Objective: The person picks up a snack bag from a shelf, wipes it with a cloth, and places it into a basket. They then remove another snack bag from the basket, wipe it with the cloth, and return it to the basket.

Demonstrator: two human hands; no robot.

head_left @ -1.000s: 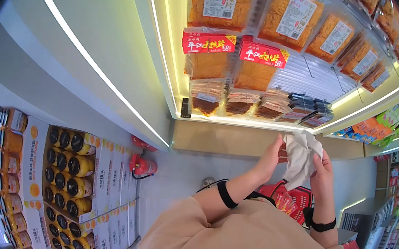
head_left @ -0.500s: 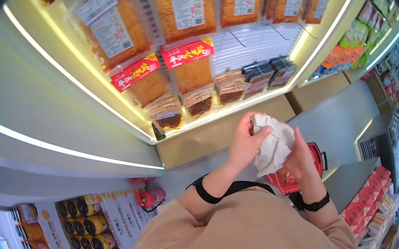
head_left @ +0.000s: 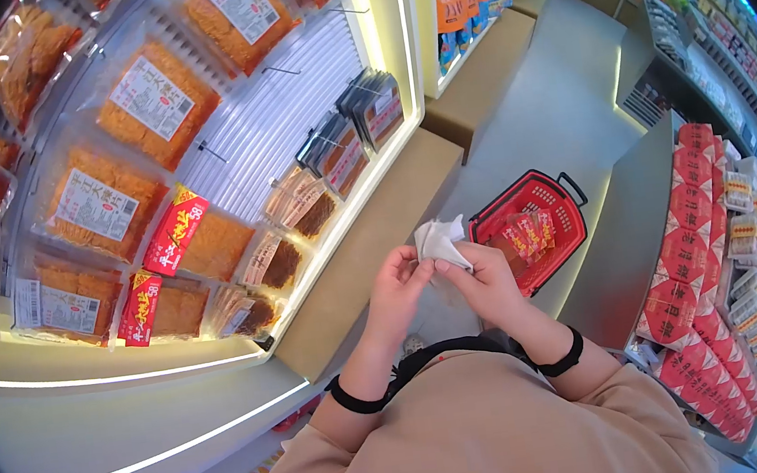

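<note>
A crumpled white paper tissue (head_left: 440, 240) is bunched between both my hands in front of my chest. My left hand (head_left: 399, 276) pinches its left side, with the thumb pressed on it. My right hand (head_left: 481, 279) grips the right side, its thumb close to the left one. Just beyond my right hand a red shopping basket (head_left: 546, 256) stands on the floor. Inside it lie several red snack packets (head_left: 528, 235). Black bands circle both my wrists.
On the left a lit shelf (head_left: 238, 173) carries several hanging packs of orange-brown snacks (head_left: 156, 103). A tan ledge (head_left: 379, 236) runs beneath it. Red-and-white boxes (head_left: 677, 285) are stacked on the right beside a grey counter (head_left: 621, 249). The grey floor aisle (head_left: 552, 111) stretches ahead.
My view has swung to the right, bringing the basket fully into sight. The tissue is folded smaller, and my hands have come closer together on it.
</note>
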